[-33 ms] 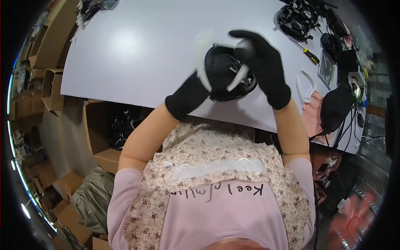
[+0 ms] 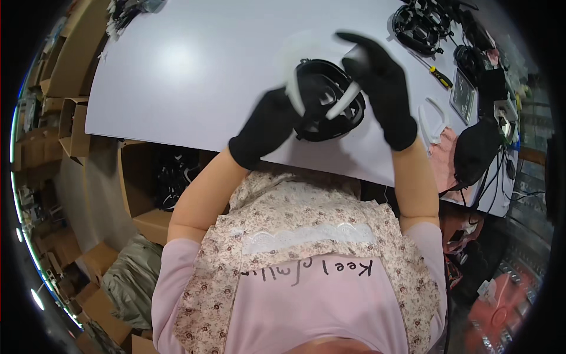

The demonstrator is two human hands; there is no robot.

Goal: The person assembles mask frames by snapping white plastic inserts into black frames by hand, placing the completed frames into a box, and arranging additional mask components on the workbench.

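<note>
A white curved piece [image 2: 344, 101], smeared by motion, is above a round black headset-like frame [image 2: 355, 121] with openings in it. My left hand [image 2: 268, 121], in a black glove, is closed on the left arm of the white piece; its fingertips are partly hidden. In a matching glove, my right hand [image 2: 382, 85] pinches near the top of the other arm, one finger stretched out to the upper left. The upper part of the piece blurs into the pale table. Whether it touches the black frame I cannot tell.
On the white table's [image 2: 194, 100] right side lie another white curved piece [image 2: 435, 121], a pink cloth [image 2: 445, 159], a yellow-and-black screwdriver [image 2: 440, 78] and a tablet-like device [image 2: 463, 97]. More black frames [image 2: 420, 29] sit at the far right. Cardboard boxes [image 2: 132, 183] stand on the left.
Both hands have shifted slightly, the right one to the right and a little upward. The white piece has moved with them, and more of the black frame shows.
</note>
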